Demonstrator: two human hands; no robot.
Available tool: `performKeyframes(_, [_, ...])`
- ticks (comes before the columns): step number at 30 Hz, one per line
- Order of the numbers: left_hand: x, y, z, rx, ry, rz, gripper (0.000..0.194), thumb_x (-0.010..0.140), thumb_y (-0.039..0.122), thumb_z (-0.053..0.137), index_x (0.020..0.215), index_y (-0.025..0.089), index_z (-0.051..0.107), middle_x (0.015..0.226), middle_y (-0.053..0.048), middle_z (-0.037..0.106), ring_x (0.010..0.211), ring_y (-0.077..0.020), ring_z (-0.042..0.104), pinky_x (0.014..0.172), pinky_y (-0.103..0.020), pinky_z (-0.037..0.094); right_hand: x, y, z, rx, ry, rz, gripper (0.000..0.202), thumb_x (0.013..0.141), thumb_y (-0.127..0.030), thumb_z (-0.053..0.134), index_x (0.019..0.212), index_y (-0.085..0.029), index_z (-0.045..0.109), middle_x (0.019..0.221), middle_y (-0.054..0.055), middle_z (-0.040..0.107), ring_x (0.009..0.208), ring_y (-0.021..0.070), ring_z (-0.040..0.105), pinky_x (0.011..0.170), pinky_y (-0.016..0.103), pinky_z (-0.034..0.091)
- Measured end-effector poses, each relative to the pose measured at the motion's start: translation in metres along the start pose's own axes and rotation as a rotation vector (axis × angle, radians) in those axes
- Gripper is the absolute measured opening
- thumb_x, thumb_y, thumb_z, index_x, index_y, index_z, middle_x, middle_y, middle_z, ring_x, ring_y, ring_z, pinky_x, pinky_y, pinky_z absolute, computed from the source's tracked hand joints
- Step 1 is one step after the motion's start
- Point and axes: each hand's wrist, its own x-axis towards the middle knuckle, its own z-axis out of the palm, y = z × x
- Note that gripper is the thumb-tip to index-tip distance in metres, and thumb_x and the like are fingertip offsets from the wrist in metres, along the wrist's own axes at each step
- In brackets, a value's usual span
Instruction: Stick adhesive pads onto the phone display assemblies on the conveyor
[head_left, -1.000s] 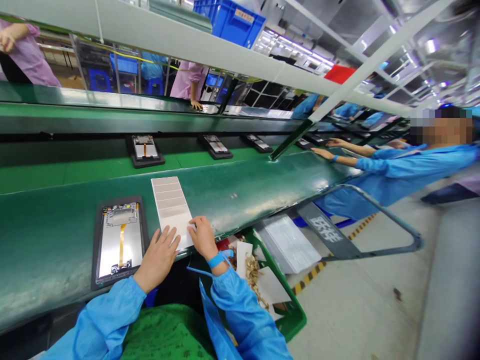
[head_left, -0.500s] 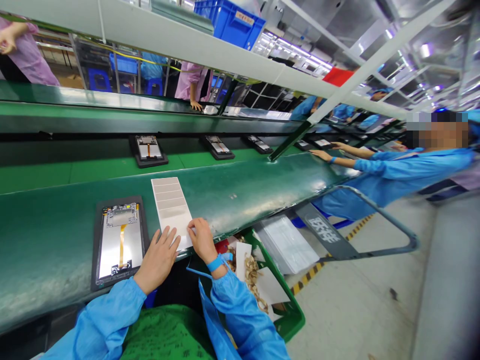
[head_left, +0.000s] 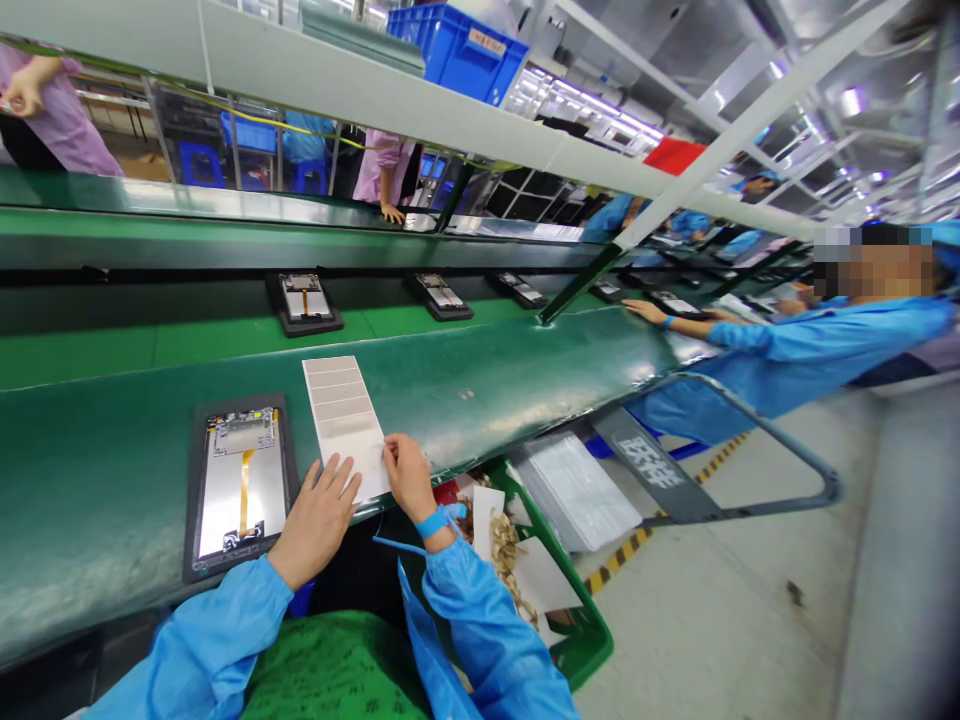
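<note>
A white sheet of stickers [head_left: 335, 396], marked across into pale grey strips, lies on the green bench in front of me. My left hand [head_left: 318, 515] rests flat on its lower left part, fingers spread. At the sheet's right edge, my right hand [head_left: 409, 478] is closed in a pinch on the edge of the sheet; its fingertips are partly hidden. A blue strap circles that wrist. Left of the sheet, an opened tablet [head_left: 241, 490] lies in a dark tray, its circuit board and orange ribbon cable showing.
Beyond the bench, several opened tablets [head_left: 306, 298] ride a green conveyor belt [head_left: 202, 335]. A green bin [head_left: 592, 650] of paper scraps stands below my right arm, beside a grey cart handle [head_left: 817, 490]. A co-worker in blue [head_left: 780, 345] sits farther right.
My right hand has shifted slightly right along the sheet's edge. Tablets on the belt have moved a little to the right. The co-worker's far arm has moved. My left hand stays put.
</note>
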Motion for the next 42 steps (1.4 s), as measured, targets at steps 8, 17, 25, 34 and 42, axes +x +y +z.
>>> performKeyframes(8, [0.002, 0.002, 0.000, -0.079, 0.079, 0.013, 0.044, 0.098, 0.020, 0.046, 0.141, 0.015, 0.050, 0.152, -0.015, 0.047, 0.144, -0.0307, 0.038, 0.115, -0.055, 0.036, 0.009, -0.025, -0.013, 0.254, 0.085, 0.084, 0.023, 0.094, -0.039, 0.050, 0.105, -0.019, 0.056, 0.093, 0.007, 0.068, 0.084, 0.0198, 0.066, 0.076, 0.033, 0.054])
performKeyframes(17, [-0.081, -0.064, -0.059, -0.138, 0.307, -0.201, 0.039, 0.093, 0.004, 0.042, 0.126, 0.016, 0.058, 0.125, -0.014, 0.061, 0.117, -0.0258, 0.054, 0.102, -0.048, 0.047, 0.030, -0.134, 0.085, 0.469, -0.304, -0.092, 0.009, 0.090, -0.029, 0.054, 0.096, -0.022, 0.057, 0.086, 0.001, 0.065, 0.079, 0.0173, 0.064, 0.074, 0.030, 0.051])
performKeyframes(25, [-0.099, -0.126, -0.056, -0.002, 0.249, -0.345, 0.042, 0.090, 0.003, 0.046, 0.127, 0.015, 0.062, 0.128, -0.017, 0.058, 0.119, -0.0306, 0.049, 0.098, -0.048, 0.047, 0.038, -0.164, 0.142, 0.274, -0.421, -0.097, 0.005, 0.088, -0.019, 0.053, 0.088, -0.023, 0.056, 0.082, 0.000, 0.067, 0.076, 0.0185, 0.066, 0.074, 0.031, 0.050])
performKeyframes(34, [-0.090, -0.129, -0.060, -0.020, 0.205, -0.305, 0.045, 0.089, 0.004, 0.047, 0.129, 0.017, 0.062, 0.132, -0.018, 0.055, 0.123, -0.0319, 0.045, 0.100, -0.050, 0.046, 0.036, -0.165, 0.146, 0.158, -0.399, -0.097, 0.006, 0.090, -0.018, 0.051, 0.089, -0.023, 0.055, 0.082, 0.001, 0.066, 0.079, 0.0205, 0.065, 0.077, 0.032, 0.049])
performKeyframes(42, [-0.079, -0.127, -0.062, 0.019, 0.200, -0.298, 0.042, 0.092, 0.007, 0.042, 0.129, 0.015, 0.062, 0.131, -0.018, 0.055, 0.124, -0.0318, 0.044, 0.100, -0.051, 0.045, 0.034, -0.165, 0.147, 0.113, -0.396, -0.132, 0.007, 0.091, -0.017, 0.049, 0.092, -0.023, 0.053, 0.085, 0.002, 0.066, 0.079, 0.0205, 0.065, 0.076, 0.033, 0.048])
